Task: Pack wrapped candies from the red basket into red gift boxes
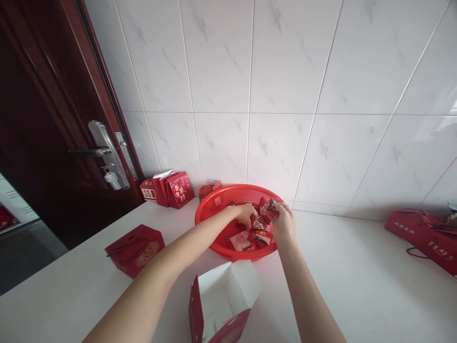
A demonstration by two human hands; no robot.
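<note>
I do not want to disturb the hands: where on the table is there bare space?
Widest: the table between the right forearm and the red bag. A smaller patch lies between the lone red box and the cluster of boxes. Crowded: the red basket, with packets, left hand and right hand; the open box stands close.

The basket (203, 209) is showing glossy red plastic, perforated like mesh. By the table's (339, 267) near edge, the open box (217, 295) is looking like smooth card, matt white inside. Wall tiles (282, 62) are gleaming; the door handle (107, 147) is shining like brushed metal.
</note>
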